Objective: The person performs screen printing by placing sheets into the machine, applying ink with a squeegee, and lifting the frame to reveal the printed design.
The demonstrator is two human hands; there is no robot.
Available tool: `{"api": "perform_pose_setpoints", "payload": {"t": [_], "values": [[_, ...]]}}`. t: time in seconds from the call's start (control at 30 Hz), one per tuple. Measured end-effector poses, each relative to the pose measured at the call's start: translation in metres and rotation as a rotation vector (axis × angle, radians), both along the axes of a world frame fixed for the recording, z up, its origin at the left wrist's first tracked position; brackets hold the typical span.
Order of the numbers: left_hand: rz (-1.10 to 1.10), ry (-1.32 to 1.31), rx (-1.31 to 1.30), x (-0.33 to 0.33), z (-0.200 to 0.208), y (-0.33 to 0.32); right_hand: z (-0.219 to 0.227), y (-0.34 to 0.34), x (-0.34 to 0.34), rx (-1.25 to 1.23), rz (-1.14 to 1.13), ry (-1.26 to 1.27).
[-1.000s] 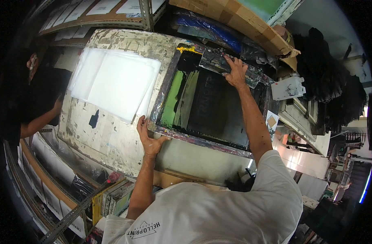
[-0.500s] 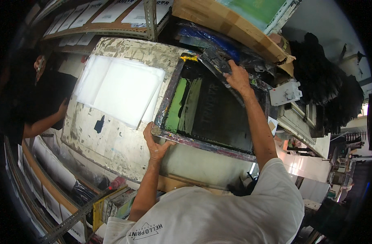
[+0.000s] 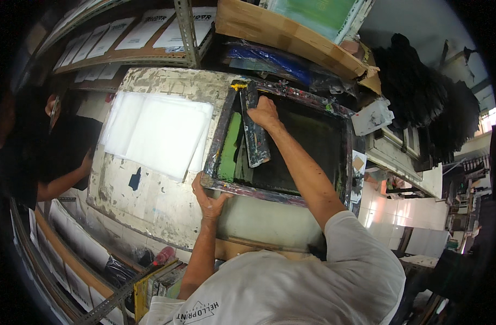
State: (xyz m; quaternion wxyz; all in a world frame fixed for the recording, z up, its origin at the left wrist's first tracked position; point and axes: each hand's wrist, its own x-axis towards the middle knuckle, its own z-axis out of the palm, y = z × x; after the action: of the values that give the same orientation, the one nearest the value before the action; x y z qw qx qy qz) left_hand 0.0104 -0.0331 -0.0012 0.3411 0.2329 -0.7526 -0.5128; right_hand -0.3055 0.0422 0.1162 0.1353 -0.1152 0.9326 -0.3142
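A screen printing frame smeared with dark ink lies on the worn white table. My left hand grips its near left corner, thumb and fingers closed on the rim. Inside the frame, my right hand holds an ink-stained squeegee by its upper part. The squeegee stands toward the left side of the mesh, beside a green strip. Dark ink covers the mesh right of it. Left of the frame lies a stack of white sheets.
Racks hold printed white bags at the upper left and lower left. Another person's arm reaches in at the left. Behind the frame stand a cardboard box and blue plastic. A white container sits by the frame's right corner.
My right hand has swung the squeegee from the far right part of the frame to its left side. The left hand still grips the corner. The view has shifted slightly.
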Motion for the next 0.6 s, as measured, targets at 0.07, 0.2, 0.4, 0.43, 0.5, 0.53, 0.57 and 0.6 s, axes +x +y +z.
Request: {"api": "perform_pose_setpoints", "payload": {"t": [0.07,0.2,0.4,0.43,0.5,0.53,0.57,0.6], "values": [[-0.002,0.015,0.013,0.0,-0.001,0.001,0.002,0.007,0.002,0.046,-0.035,0.016],[-0.004,0.005,0.018,0.001,-0.005,-0.001,0.004,0.078,-0.007,0.126,-0.167,0.031],[-0.012,-0.001,0.097,-0.002,-0.004,0.002,0.009,0.193,-0.015,0.173,-0.419,0.131],[-0.012,-0.006,0.097,-0.001,-0.005,0.002,0.008,0.2,-0.015,0.183,-0.458,0.154],[-0.015,-0.011,0.086,-0.001,-0.01,0.001,-0.001,0.202,-0.017,0.125,-0.413,0.203],[-0.015,-0.013,0.078,-0.002,-0.013,0.0,-0.003,0.201,-0.017,0.095,-0.389,0.228],[-0.016,-0.019,0.077,-0.001,-0.014,-0.001,0.009,0.182,-0.009,0.018,-0.381,0.167],[-0.016,-0.025,0.075,0.0,-0.015,-0.002,0.002,0.168,-0.012,-0.019,-0.316,0.137]]}}
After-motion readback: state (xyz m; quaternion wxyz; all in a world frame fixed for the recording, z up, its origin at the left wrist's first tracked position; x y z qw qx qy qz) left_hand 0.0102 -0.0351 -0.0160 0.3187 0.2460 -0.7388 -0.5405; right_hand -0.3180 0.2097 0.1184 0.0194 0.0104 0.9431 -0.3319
